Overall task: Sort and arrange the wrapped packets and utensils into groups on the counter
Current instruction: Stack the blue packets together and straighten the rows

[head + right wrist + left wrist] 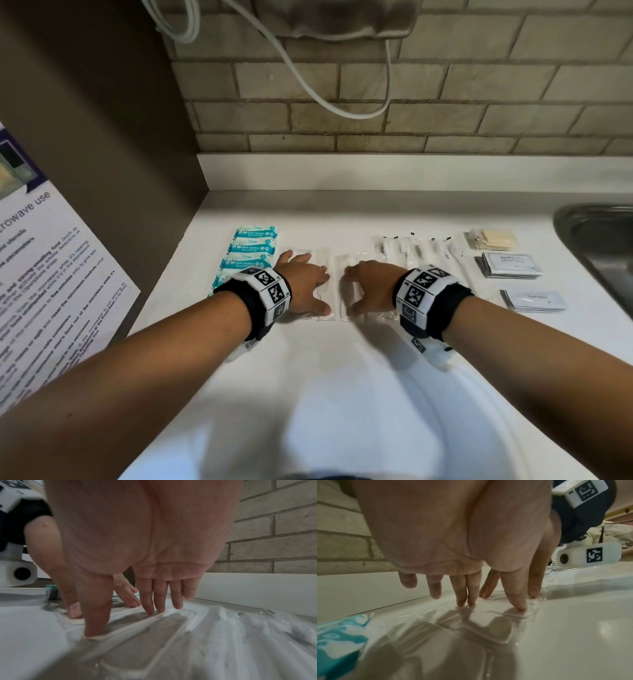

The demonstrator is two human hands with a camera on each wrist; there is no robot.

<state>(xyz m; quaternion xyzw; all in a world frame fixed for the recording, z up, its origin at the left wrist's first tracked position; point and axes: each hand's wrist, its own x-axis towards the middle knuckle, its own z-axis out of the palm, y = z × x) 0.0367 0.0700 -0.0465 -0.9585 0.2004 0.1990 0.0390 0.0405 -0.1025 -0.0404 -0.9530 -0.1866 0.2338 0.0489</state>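
Note:
Several clear-wrapped flat packets (pixel 323 274) lie in a row at the middle of the white counter (pixel 342 359). My left hand (pixel 305 284) rests flat on the left ones, straight fingertips (pixel 520 607) pressing the plastic (pixel 488 628). My right hand (pixel 371 286) lies flat on the neighbouring clear packets (pixel 346 284), fingers (pixel 96 628) straight on the wrap (pixel 145 635). Teal wipe packs (pixel 251 255) are stacked in a column left of my left hand. Wrapped utensils (pixel 414 250) lie side by side to the right.
At the right lie a tan packet (pixel 493 239) and two piles of white sachets (pixel 513 265) (pixel 534 301). A steel sink (pixel 603 240) cuts into the counter's right edge. A brown cabinet wall (pixel 102 154) with a notice sheet (pixel 41 274) bounds the left. A cable (pixel 308 78) hangs over the tiles.

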